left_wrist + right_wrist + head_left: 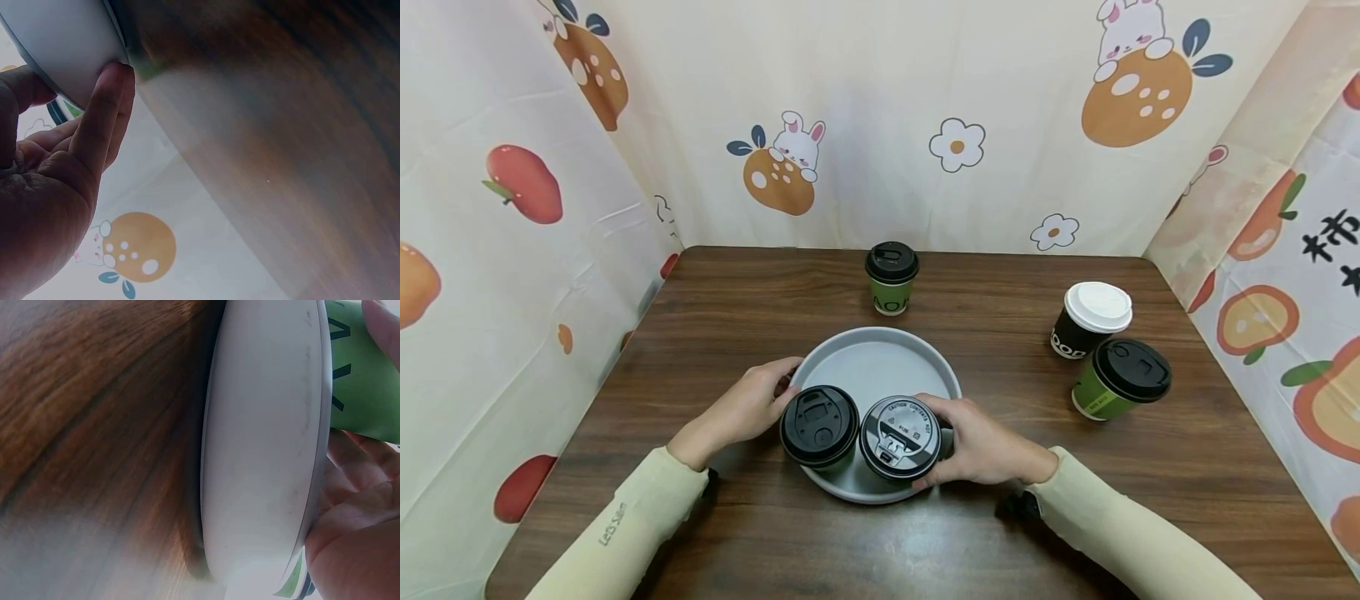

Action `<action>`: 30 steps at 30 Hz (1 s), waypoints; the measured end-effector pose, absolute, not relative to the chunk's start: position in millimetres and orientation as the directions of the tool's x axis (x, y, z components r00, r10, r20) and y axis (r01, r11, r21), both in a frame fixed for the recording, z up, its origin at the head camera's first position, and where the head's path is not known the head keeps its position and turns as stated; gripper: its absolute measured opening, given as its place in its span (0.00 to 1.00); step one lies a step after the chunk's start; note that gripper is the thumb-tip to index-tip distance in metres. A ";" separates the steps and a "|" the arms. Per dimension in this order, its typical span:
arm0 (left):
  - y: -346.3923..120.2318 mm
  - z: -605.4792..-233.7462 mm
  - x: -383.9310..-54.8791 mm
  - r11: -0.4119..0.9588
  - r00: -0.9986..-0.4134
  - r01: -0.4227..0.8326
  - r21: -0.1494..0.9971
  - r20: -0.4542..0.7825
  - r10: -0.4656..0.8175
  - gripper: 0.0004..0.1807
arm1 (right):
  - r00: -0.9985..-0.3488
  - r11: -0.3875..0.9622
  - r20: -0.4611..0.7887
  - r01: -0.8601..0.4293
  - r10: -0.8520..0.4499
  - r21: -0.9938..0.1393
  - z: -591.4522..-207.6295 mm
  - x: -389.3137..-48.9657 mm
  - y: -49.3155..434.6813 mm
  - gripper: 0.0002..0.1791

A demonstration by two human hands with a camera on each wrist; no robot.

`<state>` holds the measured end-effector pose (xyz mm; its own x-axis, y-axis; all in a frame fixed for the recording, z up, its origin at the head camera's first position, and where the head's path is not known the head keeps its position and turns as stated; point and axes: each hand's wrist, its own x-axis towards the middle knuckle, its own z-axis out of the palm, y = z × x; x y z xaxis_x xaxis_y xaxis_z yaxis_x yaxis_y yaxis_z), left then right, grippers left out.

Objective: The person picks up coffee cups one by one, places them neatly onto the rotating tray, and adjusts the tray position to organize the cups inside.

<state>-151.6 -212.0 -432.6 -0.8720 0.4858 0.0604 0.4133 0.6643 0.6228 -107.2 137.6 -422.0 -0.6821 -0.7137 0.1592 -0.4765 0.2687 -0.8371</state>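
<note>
A round grey tray (865,357) sits on the wooden table in front of the person, with two lidded paper cups near its front edge. My left hand (748,408) grips the tray's left rim, thumb above and fingers along the outer wall, as the left wrist view shows. My right hand (988,437) holds the right-hand cup (900,437), whose black lid has a grey printed label on top. In the right wrist view that cup's green wall (365,381) with dark letters stands inside the tray's rim. Beside it is a cup with a plain black lid (820,425).
A small green cup with a black lid (892,279) stands behind the tray. To the right are a black cup with a white lid (1093,317) and, nearer, a green cup with a black lid (1120,379). Printed curtains (880,100) border the table's back and sides.
</note>
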 end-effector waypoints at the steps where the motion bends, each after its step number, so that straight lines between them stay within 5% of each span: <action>1: -212.0 -432.7 -151.7 0.664 -0.872 0.413 0.623 0.060 0.486 0.22 | -0.683 0.267 0.157 -0.473 -0.713 -0.840 -421.7 -107.1 137.4 0.47; 13: -212.1 -433.6 -152.2 0.669 -0.874 0.418 0.614 0.071 0.482 0.22 | -0.672 0.276 0.140 -0.473 -0.727 -0.837 -424.6 -114.9 144.8 0.54; 30: -212.5 -434.4 -152.4 0.669 -0.875 0.414 0.618 0.066 0.480 0.22 | -0.692 0.278 0.134 -0.449 -0.709 -0.849 -407.8 -124.6 165.9 0.47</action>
<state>-152.4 -212.5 -434.4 -0.8748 0.4799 0.0663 0.4137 0.6689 0.6176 -124.6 165.9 -407.8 -0.6924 -0.7089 0.1343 -0.4490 0.2776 -0.8493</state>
